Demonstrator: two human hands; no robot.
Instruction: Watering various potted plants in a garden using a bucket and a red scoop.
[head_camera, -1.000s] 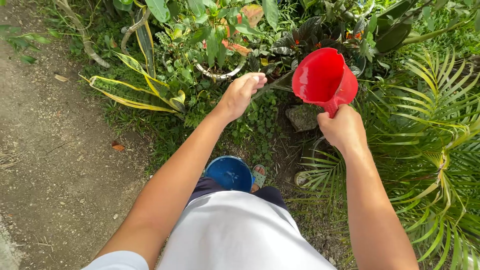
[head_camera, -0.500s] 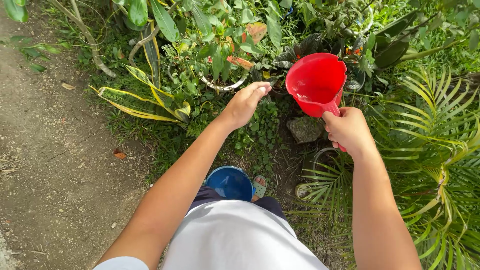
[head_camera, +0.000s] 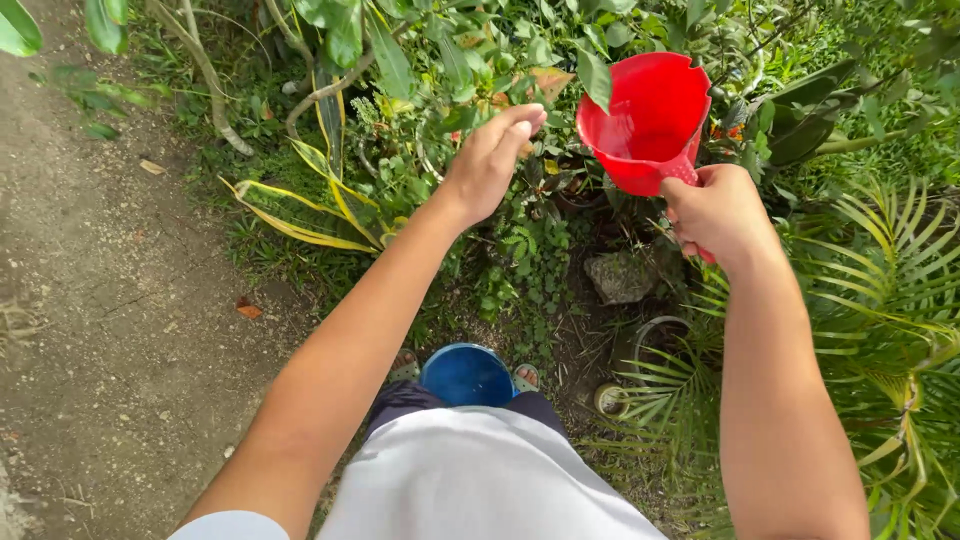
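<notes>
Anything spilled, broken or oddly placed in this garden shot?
Nothing stands out. The right hand holds the red scoop by its handle over the plants, tipped away. The left hand hangs empty above the leaves. The blue bucket stands upright at the feet.

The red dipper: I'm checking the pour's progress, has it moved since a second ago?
Yes. The red dipper has moved away from the grey stone, farther out over the plants.

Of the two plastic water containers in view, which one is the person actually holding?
The red dipper, gripped by its handle in the right hand; the blue bucket stands untouched on the ground by the feet.
</notes>
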